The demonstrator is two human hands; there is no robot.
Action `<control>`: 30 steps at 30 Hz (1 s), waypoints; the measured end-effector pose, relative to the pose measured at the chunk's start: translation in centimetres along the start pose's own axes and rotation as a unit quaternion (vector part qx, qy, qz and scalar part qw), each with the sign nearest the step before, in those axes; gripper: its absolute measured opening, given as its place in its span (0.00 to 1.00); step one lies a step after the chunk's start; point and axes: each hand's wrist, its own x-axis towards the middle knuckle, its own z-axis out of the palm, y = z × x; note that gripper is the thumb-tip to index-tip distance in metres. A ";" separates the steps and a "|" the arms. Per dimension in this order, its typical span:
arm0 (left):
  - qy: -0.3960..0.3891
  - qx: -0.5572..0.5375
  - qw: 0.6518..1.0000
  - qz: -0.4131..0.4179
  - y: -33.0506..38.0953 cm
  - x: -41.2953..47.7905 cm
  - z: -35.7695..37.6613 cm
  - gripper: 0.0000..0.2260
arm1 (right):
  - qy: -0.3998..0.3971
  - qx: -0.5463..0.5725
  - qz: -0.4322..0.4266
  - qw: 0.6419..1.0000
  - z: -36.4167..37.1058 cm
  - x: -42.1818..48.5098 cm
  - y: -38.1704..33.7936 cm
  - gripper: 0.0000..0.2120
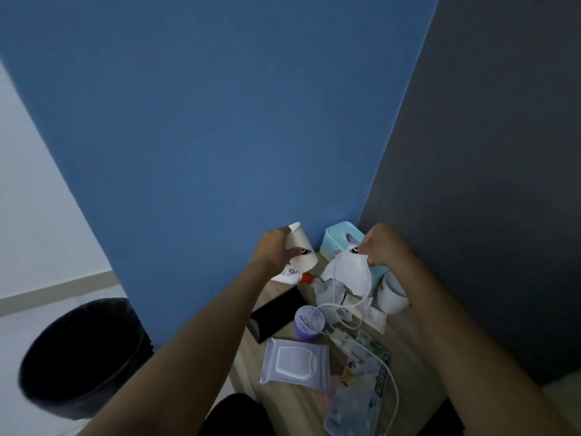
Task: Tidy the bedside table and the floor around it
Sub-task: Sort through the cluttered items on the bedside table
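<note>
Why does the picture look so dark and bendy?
Head view: the room is dim, so the bin is nearly black; the wide lens curves the wall edges; the left hand with its paper cup and the right hand with its face mask look slightly soft.

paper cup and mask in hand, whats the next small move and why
Probably swing the left hand left to drop the paper cup in the black bin, open on the floor there. The right hand holds the face mask, likely next.
</note>
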 end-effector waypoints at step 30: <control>-0.007 0.035 0.999 0.016 -2.4 -1.6 0.6 0.20 | -0.021 -0.006 -0.004 1.000 12.5 -1.3 4.0 0.18</control>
